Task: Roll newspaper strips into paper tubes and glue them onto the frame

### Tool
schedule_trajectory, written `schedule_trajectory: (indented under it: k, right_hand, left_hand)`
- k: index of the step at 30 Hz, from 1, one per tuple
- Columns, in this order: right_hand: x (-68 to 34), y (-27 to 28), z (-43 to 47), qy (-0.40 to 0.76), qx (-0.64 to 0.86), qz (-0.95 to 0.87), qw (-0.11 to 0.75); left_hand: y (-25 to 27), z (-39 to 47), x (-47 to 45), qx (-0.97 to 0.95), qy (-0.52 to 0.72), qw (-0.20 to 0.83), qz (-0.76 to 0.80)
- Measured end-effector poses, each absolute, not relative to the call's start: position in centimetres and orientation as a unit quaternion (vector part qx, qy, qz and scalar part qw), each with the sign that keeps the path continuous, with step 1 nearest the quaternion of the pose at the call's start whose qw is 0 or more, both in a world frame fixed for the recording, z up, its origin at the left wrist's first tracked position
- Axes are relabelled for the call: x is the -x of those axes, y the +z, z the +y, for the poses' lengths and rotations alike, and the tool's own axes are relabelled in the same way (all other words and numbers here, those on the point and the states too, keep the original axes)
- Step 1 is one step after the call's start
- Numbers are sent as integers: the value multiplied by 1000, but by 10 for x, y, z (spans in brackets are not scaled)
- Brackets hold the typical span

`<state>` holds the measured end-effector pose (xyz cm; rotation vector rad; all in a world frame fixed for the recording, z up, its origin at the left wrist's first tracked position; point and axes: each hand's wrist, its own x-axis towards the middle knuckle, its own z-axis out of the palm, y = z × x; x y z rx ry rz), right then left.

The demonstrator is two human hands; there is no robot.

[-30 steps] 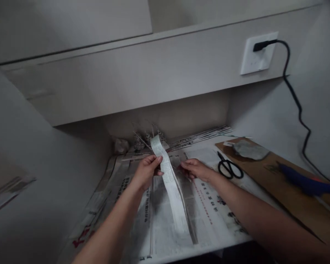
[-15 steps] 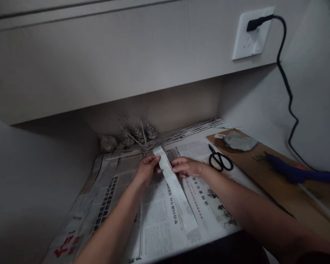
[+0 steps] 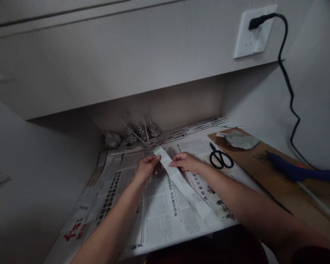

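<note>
A long strip of newspaper (image 3: 181,183) slants from the middle of the table towards the front right, its near end lifted a little over the newspaper sheets. My left hand (image 3: 148,167) pinches the strip's left edge near its far end, thumb on top. On the opposite edge, my right hand (image 3: 184,163) holds the strip between thumb and fingers. Both hands are closed, and some fingertips are hidden under the paper. Newspaper sheets (image 3: 156,212) cover the table beneath.
Black scissors (image 3: 220,157) lie right of my right hand. Beyond are a cardboard sheet (image 3: 253,183), a grey-green flat piece (image 3: 241,140) and a blue glue gun (image 3: 299,170) with a black cord (image 3: 291,99). Thin paper rods (image 3: 187,132) and several woven cones (image 3: 141,134) stand behind, under an overhanging panel (image 3: 126,58).
The strip's near end has swung to the right and bends more. Both hands keep their hold on it. The whole view has shifted slightly.
</note>
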<state>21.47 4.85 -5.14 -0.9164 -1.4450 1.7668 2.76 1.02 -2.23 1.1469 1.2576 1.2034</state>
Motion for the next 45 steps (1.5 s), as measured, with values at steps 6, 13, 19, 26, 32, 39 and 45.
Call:
schedule_trajectory:
  k: [6, 13, 19, 26, 32, 39, 45]
  right_hand:
    - [-214, -50, 46, 659, 362, -574, 323]
    - [-216, -49, 46, 702, 310, -547, 334]
    - [-217, -47, 45, 708, 311, -544, 327]
    - [-219, -46, 46, 717, 318, -535, 315]
    - [-220, -42, 47, 725, 314, -525, 315]
    - [-221, -42, 47, 729, 311, -527, 307]
    - [-222, -42, 47, 716, 311, -545, 306]
  left_hand:
    - [-27, 5, -31, -453, 514, 531, 499]
    - [-29, 4, -30, -440, 542, 509, 503]
    - [-30, 4, -36, -380, 580, 519, 499]
    - [-26, 3, -41, -404, 572, 508, 501]
    - [-26, 5, -43, -416, 553, 525, 496]
    - [-34, 9, -44, -413, 546, 535, 495]
    - [-32, 7, -45, -428, 539, 529, 497]
